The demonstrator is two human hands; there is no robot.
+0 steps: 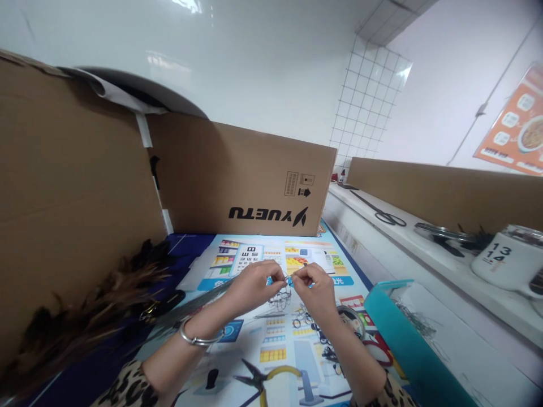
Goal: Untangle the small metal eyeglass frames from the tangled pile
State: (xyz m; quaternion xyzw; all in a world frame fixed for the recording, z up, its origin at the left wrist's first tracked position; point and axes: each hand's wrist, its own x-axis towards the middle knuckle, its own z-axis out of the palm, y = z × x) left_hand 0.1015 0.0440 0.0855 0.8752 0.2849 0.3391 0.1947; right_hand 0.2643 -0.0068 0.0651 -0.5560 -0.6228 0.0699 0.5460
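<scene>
My left hand (257, 285) is closed in a pinch at the middle of the printed table mat. Facing it, my right hand (313, 287) pinches too, the fingertips nearly meeting. Between them is a thin wire, its shape too small to make out. Just below the fingertips lies a tangle of bent wire pieces (280, 301). A bundle of long thin dark wires (193, 308) passes beside my left forearm. Nearer me, pliers with yellow handles (258, 377) rest with jaws apart. Small black wire items (328, 355) lie by my right forearm.
Brown feathers (102, 305) lie at left before a cardboard wall (246, 175). A teal-edged box (407, 339) at right holds thin wire pieces (418, 322). A round tin (351, 321) stands near my right forearm. On the white ledge are scissors (388, 217) and a white mug (507, 260).
</scene>
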